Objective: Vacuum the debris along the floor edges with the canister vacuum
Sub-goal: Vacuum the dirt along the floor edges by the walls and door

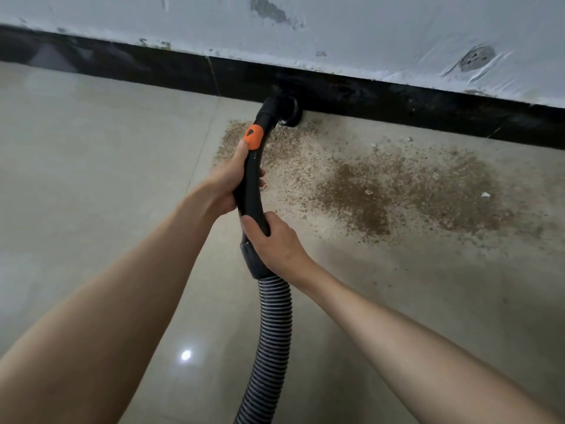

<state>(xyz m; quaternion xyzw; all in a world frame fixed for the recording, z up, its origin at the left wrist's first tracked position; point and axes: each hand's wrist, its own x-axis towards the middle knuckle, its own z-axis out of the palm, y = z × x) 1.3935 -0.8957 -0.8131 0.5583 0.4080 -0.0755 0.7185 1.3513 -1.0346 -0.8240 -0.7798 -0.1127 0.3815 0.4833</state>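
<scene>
Debris (382, 191) lies loose and light on the floor (91, 179) beside the black skirting (397, 99), while left hand (227, 185) and right hand (275, 243) each wrap fingers around the rigid vacuum handle (252, 185), above the flexible ribbed hose (272, 332), its nozzle (286, 113) at the edge.

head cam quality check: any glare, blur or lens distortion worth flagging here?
Head view: one small specular glare spot on the glossy floor tile; wide-angle bend curves the black baseboard; light is soft, only faint shadows; nozzle merges into the dark baseboard, low contrast; debris, left hand and right hand on the handle read reasonably sharp.
</scene>
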